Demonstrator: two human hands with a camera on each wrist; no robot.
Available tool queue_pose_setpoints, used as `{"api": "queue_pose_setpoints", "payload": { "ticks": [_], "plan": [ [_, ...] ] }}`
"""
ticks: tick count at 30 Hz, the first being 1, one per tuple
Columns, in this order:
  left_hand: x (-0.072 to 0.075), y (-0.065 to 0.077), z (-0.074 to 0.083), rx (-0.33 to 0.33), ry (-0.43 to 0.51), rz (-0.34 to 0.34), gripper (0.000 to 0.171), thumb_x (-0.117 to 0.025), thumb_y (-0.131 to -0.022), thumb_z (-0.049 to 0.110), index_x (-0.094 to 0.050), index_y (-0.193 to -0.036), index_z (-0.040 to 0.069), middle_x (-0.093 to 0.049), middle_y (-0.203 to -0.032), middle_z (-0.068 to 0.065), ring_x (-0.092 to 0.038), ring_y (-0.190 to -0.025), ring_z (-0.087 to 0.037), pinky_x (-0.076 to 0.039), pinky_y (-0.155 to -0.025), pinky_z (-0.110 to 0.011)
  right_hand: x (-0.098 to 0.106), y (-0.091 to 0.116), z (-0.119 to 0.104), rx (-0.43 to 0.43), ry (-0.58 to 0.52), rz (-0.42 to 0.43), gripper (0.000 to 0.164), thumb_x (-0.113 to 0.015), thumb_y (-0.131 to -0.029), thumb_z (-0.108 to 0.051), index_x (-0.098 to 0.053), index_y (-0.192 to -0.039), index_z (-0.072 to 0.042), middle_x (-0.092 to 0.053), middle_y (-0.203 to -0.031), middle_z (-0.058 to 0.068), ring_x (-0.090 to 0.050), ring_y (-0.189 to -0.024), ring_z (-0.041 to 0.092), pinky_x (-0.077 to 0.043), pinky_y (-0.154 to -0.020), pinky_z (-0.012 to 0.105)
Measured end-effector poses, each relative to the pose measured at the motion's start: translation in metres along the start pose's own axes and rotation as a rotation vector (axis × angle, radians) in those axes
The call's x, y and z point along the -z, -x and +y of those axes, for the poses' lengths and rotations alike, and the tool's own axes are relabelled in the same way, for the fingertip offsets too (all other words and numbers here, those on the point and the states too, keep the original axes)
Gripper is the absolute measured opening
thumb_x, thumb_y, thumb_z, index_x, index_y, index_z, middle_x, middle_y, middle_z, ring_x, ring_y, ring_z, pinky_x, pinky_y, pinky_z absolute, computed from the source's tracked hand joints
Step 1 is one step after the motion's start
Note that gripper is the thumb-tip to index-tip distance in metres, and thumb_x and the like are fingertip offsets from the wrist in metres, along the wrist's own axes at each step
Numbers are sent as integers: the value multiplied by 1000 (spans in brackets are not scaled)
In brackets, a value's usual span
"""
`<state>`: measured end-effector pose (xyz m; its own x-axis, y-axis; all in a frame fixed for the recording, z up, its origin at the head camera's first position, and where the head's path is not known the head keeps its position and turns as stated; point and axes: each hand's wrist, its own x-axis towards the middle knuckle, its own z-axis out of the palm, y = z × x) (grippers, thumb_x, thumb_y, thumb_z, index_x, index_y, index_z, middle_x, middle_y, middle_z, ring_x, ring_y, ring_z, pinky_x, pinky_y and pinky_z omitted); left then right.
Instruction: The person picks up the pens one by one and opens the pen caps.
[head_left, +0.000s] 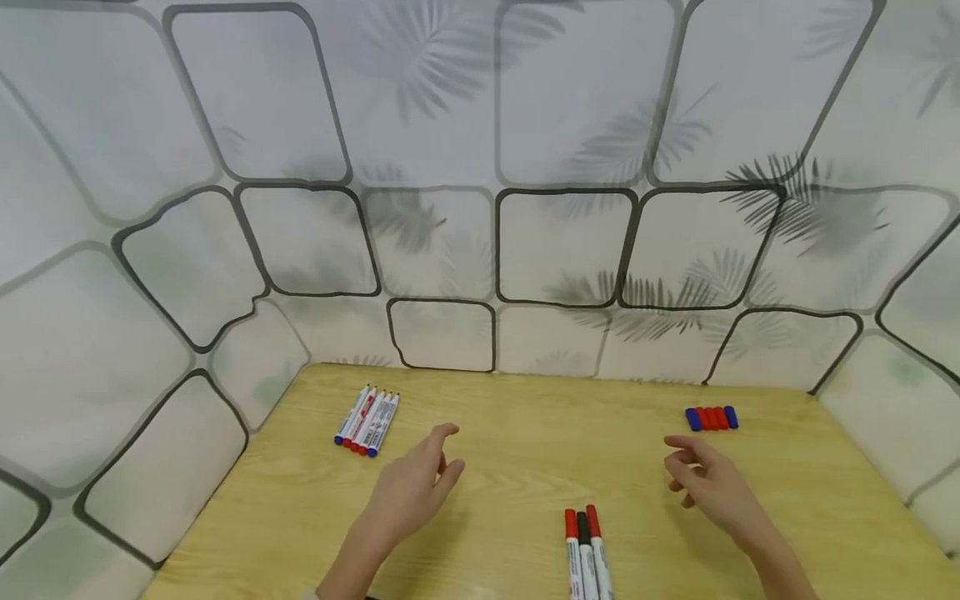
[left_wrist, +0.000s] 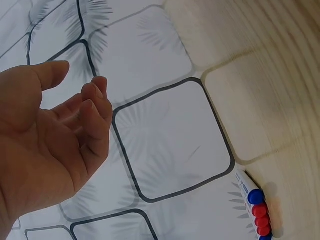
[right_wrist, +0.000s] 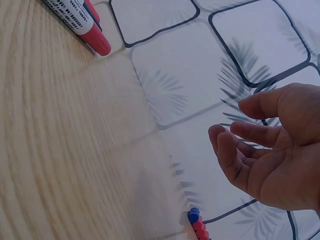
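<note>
My left hand (head_left: 410,492) hangs over the left half of the table with loosely bent fingers and nothing in them. Beyond it, a row of several uncapped whiteboard markers (head_left: 366,420) lies side by side, their blue and red ends toward me and dark tips facing the wall. Over the right side, my right hand (head_left: 708,483) is likewise without a thing in its relaxed fingers. Just past its fingertips sits a row of red and blue marker caps (head_left: 712,418). Between the hands, nearer to me, lie three capped markers (head_left: 585,554), two with red caps and one black.
The wood-grain table (head_left: 517,450) backs onto a patterned wall covering (head_left: 562,242) with dark outlined blocks and leaf prints. That covering also closes in the table's left and right sides. The near ends of the capped markers run out of the head view.
</note>
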<state>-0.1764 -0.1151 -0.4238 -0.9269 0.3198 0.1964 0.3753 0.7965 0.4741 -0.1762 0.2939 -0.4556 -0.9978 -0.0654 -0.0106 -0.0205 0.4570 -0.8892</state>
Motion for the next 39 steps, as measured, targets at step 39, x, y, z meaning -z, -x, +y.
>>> {"api": "queue_pose_setpoints", "payload": {
  "ticks": [39],
  "plan": [
    [-82,37,85,-323,-309,-632,58,-48,-93,68,-36,-148,53,-57,-110,1,-51,-82,-11,-47,-63,-27,-8,5,-16,35,63,-59,45,-53,-104,-21,-45,-140,5,-56,-120,23,-63,-86,25,-55,-66,34]
  ]
}}
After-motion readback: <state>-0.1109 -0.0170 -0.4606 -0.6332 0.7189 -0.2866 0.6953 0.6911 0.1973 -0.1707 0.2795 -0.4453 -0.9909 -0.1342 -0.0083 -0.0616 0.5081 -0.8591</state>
